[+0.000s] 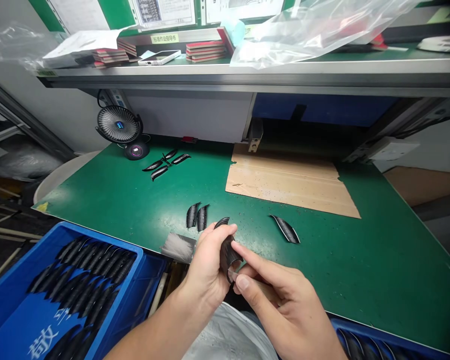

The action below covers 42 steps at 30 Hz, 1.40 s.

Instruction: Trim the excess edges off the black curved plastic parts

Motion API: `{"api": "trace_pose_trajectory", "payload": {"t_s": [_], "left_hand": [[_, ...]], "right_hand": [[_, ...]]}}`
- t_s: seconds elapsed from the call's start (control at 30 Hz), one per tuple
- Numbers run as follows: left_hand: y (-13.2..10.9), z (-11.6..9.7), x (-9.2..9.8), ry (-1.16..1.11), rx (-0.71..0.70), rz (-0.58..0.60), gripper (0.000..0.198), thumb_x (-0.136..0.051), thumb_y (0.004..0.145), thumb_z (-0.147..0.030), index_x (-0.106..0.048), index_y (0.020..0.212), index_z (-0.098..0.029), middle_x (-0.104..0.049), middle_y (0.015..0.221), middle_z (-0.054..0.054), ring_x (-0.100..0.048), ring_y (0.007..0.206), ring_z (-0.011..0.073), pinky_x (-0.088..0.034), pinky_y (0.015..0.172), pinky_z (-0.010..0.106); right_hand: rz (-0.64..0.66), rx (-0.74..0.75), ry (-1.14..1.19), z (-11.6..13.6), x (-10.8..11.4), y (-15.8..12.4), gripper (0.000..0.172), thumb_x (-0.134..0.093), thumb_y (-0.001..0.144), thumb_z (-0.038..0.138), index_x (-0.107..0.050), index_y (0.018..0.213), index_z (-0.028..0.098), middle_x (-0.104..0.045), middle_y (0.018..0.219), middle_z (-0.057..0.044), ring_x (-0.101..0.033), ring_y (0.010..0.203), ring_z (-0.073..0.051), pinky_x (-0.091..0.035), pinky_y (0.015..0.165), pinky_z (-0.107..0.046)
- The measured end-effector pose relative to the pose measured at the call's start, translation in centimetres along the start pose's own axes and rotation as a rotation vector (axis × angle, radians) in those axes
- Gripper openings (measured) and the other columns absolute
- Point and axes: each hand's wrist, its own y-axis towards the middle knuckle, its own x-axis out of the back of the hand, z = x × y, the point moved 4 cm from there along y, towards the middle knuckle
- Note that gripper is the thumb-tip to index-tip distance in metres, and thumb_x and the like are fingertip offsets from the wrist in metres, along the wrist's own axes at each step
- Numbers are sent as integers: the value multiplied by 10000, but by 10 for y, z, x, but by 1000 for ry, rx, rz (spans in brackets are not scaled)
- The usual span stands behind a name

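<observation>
My left hand [206,270] is closed round a curved black ribbed plastic part [228,252] at the near edge of the green table [135,200]. My right hand [277,295] pinches a small clear strip at the lower end of that part with thumb and forefinger. Two similar black parts [197,216] lie just beyond my left hand. One more black part [285,229] lies to the right, and several parts [165,164] sit farther back near a small fan [119,125].
A blue bin [33,260] full of black parts stands at the lower left, another blue bin [378,340] at the lower right. A cardboard sheet [288,182] lies at the back of the table. A shelf [247,70] above holds papers, a phone and plastic bags.
</observation>
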Motion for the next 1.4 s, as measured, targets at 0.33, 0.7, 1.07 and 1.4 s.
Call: {"api": "trace_pose_trajectory", "payload": {"t_s": [0.33, 0.7, 1.07, 1.4], "left_hand": [[2, 2, 1, -36, -35, 5, 256, -713, 722, -231, -463, 771, -211, -489, 585, -55, -460, 407, 83, -318, 338, 163], [2, 1, 0, -48, -58, -10, 262, -714, 726, -236, -459, 778, -201, -501, 601, -49, -477, 421, 76, -322, 335, 148], [6, -3, -1, -34, -4, -25, 292, -721, 727, -296, -449, 756, -194, -468, 544, -53, -383, 371, 50, -233, 311, 131], [38, 10, 4, 100, -296, 95, 409, -691, 777, -552, -517, 888, -200, -547, 715, -19, -536, 554, 86, -432, 477, 170]], "right_hand": [[-16, -3, -20, 0, 1, -1, 415, -549, 955, 213, -553, 1355, 325, -689, 969, -13, -648, 758, -120, -563, 673, -209], [-34, 21, -118, 0, 0, -3, 405, -509, 973, 240, -538, 1368, 324, -652, 934, -11, -622, 753, -129, -538, 645, -233], [-53, 420, -370, 6, -7, -13, 410, -542, 967, 214, -516, 1376, 215, -638, 802, -31, -593, 693, -150, -454, 570, -267], [-421, 192, -280, -32, -6, -9, 120, -668, 892, 281, -673, 991, 213, -616, 850, -33, -497, 550, -109, -394, 452, -222]]}}
